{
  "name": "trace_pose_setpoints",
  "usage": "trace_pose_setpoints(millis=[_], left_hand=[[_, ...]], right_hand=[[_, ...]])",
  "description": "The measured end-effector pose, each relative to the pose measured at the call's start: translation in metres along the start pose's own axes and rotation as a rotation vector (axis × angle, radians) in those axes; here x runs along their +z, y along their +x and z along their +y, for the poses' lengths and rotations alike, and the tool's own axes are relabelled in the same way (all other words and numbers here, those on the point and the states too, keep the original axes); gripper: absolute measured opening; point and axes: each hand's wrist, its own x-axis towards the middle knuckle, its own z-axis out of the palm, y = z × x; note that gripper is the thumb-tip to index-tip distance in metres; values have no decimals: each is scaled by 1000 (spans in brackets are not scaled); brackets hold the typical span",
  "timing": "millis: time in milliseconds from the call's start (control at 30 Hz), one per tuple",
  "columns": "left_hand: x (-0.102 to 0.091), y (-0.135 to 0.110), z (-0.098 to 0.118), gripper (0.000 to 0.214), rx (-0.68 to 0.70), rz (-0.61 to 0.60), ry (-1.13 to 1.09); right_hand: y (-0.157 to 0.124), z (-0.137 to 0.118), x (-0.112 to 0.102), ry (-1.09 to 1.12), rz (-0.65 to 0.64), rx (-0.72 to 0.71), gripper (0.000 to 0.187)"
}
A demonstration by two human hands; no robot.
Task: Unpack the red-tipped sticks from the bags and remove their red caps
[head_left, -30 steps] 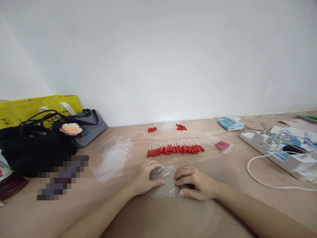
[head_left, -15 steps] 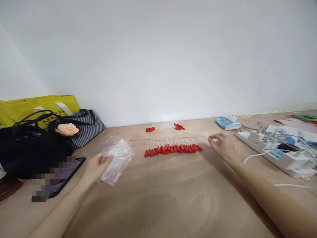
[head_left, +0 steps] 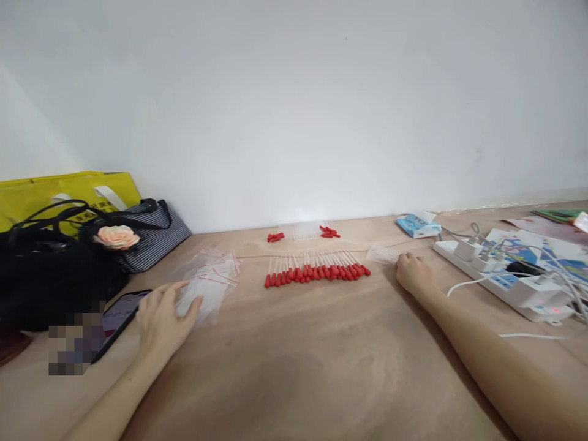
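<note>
My left hand (head_left: 162,318) lies at the near edge of a loose pile of clear zip bags (head_left: 210,277), fingers stretched out flat and touching the nearest bag. My right hand (head_left: 410,272) is at the right end of a row of red-tipped sticks (head_left: 316,271). Its fingers are curled down on the end of a small clear bag (head_left: 380,253) that sticks out to its left. Further back lie a few loose red tips (head_left: 275,237), more red tips (head_left: 329,232) and a bundle of clear sticks (head_left: 309,231).
A phone (head_left: 120,315) lies just left of my left hand. Behind it stand a black bag (head_left: 50,275), a striped bag (head_left: 151,237) and a yellow bag (head_left: 68,193). At the right are a white power strip (head_left: 500,278) with cables and a blue packet (head_left: 417,225).
Both hands left the clear bag in front of me. The right hand carried it out to the right end of the stick row; the left hand went to the pile of zip bags.
</note>
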Motion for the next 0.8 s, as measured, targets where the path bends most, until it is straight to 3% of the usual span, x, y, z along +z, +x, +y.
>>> trace_pose_setpoints(millis=[167,267,333,400,500,633,800], left_hand=[[6,-6,14,24,230,123,-200],[6,-9,25,19,274,136,-270],[2,-12,36,16,293,129,-324],[-4,-16,51,14,305,113,-391],[-16,-25,76,11,325,59,-544],[-25,-37,107,13,408,-210,-762],[-22,-36,125,30,519,-739,-831]], right_hand=[[1,4,-9,89,118,113,25],[-3,-7,-22,288,322,93,22],[-15,-28,-32,454,418,-26,18],[-35,-57,-40,588,422,-202,13],[-73,-100,-47,663,346,-625,15],[-112,-133,-44,554,299,-934,22],[-127,-139,-41,589,196,-1038,23]])
